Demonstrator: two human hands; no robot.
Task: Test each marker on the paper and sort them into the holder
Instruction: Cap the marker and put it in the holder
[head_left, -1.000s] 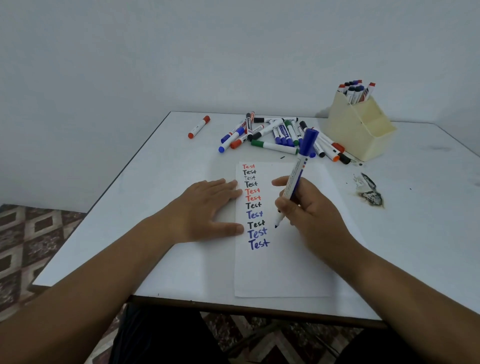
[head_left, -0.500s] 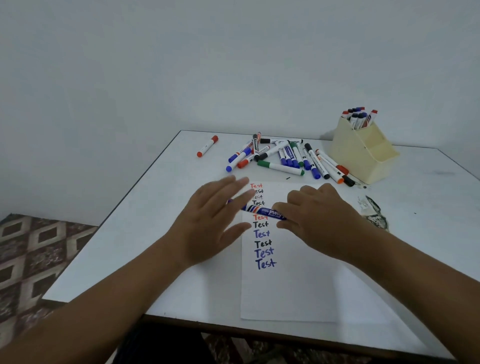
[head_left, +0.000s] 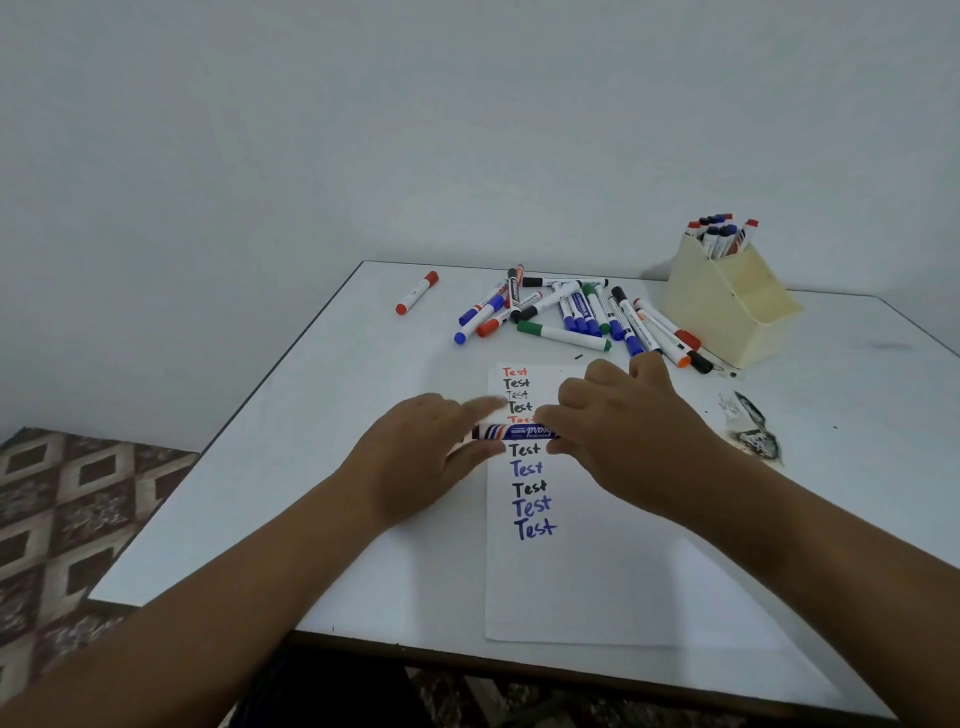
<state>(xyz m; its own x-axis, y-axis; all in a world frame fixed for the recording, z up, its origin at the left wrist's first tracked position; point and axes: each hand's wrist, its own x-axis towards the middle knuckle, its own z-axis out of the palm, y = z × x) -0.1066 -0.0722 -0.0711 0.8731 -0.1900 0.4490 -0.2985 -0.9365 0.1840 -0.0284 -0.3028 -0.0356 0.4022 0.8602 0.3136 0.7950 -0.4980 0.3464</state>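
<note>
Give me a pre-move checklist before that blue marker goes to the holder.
1. Blue marker held at both ends by left hand and right hand: ok.
2. Cap fully seated: cannot tell, hands hide both ends.
3. Paper flat on the table: ok.
4. Holder upright: ok.
5. Room left among the markers in its back compartment: cannot tell.

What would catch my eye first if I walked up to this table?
Most likely the two hands at the centre: the left hand and right hand hold a blue marker sideways over a sheet of paper that carries a column of the word "Test" in red, black and blue. Behind them a loose pile of markers lies on the white table, and a cream holder at the back right already has several standing in it.
</note>
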